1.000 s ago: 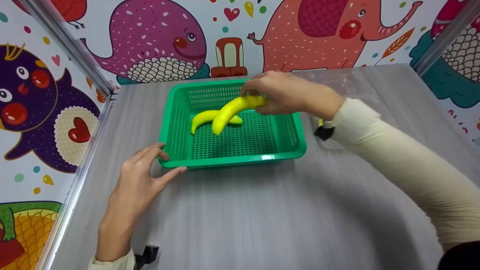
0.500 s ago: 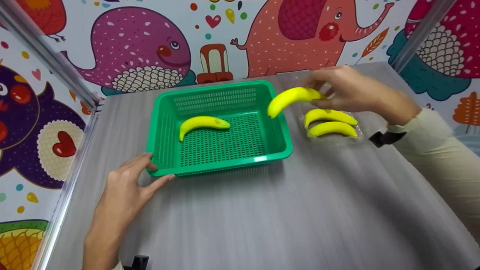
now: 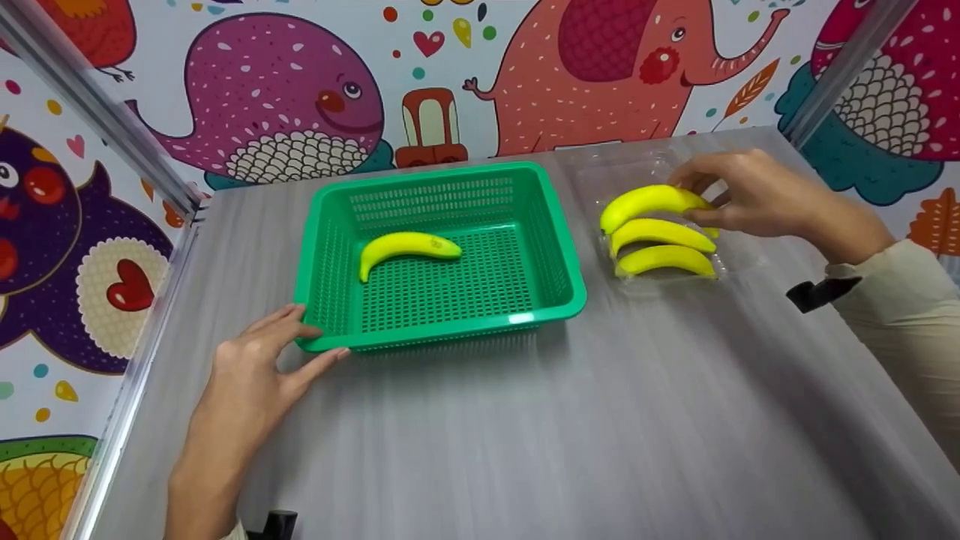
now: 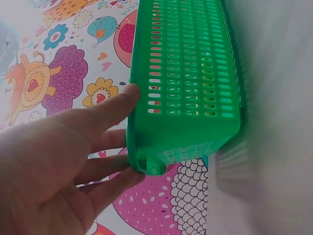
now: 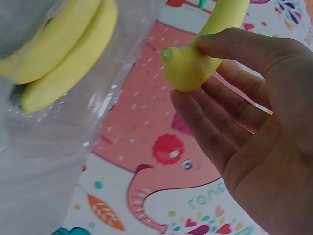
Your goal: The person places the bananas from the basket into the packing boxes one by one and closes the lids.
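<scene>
My right hand (image 3: pixel 765 191) pinches one end of a yellow banana (image 3: pixel 645 204) between thumb and fingers. The right wrist view shows that banana's tip (image 5: pixel 188 68) held clear of two others. Those, a nearer banana (image 3: pixel 666 259) and a farther banana (image 3: pixel 660 231), lie side by side in a clear plastic tray (image 3: pixel 622 161), just below the held one. At the near left corner of a green perforated basket (image 3: pixel 442 337), my left hand (image 3: pixel 255 367) grips the rim, thumb outside and fingertips over the edge. A single banana (image 3: pixel 409 244) rests on the basket floor.
A printed wall (image 3: pixel 442 90) with cartoon animals stands behind the basket, with another decorated panel (image 3: pixel 67 247) on the left. Metal posts mark the corners. The grey tabletop (image 3: pixel 480 435) stretches in front of the basket.
The right hand has carried its banana rightward, out from over the basket to above the clear tray. The left hand stays at the basket corner. The head view has shifted slightly.
</scene>
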The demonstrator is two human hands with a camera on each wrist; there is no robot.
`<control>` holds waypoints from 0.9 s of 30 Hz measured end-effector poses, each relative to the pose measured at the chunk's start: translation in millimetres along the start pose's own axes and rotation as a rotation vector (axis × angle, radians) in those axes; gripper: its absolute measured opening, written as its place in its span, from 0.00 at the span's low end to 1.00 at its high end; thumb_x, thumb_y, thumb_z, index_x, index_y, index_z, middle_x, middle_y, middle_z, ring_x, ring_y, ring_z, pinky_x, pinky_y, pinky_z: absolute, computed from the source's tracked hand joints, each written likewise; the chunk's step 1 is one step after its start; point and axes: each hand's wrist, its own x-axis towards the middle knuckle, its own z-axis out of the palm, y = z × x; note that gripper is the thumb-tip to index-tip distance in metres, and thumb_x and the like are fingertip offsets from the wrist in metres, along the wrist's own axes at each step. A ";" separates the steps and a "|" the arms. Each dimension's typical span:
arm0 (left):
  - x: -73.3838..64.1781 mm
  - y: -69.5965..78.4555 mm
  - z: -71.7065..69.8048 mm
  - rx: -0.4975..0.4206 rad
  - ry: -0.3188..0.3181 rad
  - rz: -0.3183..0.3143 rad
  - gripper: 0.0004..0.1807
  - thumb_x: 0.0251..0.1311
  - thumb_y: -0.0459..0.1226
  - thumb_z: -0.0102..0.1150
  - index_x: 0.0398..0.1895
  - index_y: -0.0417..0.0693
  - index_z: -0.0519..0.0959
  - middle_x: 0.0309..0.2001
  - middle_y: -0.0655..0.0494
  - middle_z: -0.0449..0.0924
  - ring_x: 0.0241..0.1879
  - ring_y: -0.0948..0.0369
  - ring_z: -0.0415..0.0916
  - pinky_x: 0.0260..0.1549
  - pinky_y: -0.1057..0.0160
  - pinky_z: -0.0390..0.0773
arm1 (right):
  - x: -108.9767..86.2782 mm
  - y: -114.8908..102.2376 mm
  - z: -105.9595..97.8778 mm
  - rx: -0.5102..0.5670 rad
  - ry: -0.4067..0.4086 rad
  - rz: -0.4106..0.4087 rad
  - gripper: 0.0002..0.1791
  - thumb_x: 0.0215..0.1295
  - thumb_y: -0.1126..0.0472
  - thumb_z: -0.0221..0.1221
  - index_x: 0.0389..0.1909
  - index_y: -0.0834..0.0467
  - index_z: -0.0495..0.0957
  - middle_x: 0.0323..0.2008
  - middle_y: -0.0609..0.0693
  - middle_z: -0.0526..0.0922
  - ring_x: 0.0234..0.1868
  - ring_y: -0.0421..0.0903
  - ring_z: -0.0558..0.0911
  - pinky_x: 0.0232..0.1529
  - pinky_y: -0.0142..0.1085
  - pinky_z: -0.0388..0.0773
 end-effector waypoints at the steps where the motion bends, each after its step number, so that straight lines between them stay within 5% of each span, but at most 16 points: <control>1: -0.1 0.1 0.3 -0.001 -0.001 -0.003 0.18 0.53 0.41 0.86 0.41 0.38 0.91 0.59 0.32 0.87 0.64 0.33 0.82 0.56 0.37 0.82 | -0.1 4.6 1.0 0.006 -0.009 0.013 0.26 0.66 0.68 0.73 0.65 0.58 0.82 0.56 0.58 0.89 0.56 0.56 0.88 0.51 0.54 0.89; 15: 1.1 0.6 -0.1 0.010 -0.017 -0.028 0.20 0.54 0.43 0.85 0.43 0.38 0.92 0.60 0.33 0.86 0.64 0.32 0.82 0.55 0.37 0.81 | -3.5 54.9 17.8 0.039 -0.091 0.148 0.25 0.69 0.66 0.70 0.66 0.59 0.81 0.59 0.61 0.88 0.58 0.58 0.87 0.58 0.56 0.87; 27: 2.2 0.3 -0.1 0.014 0.007 0.004 0.20 0.51 0.42 0.87 0.40 0.36 0.92 0.58 0.31 0.87 0.61 0.31 0.84 0.52 0.37 0.83 | 0.4 69.6 32.4 0.008 -0.099 0.160 0.26 0.67 0.66 0.72 0.65 0.62 0.82 0.58 0.63 0.88 0.57 0.61 0.86 0.58 0.62 0.86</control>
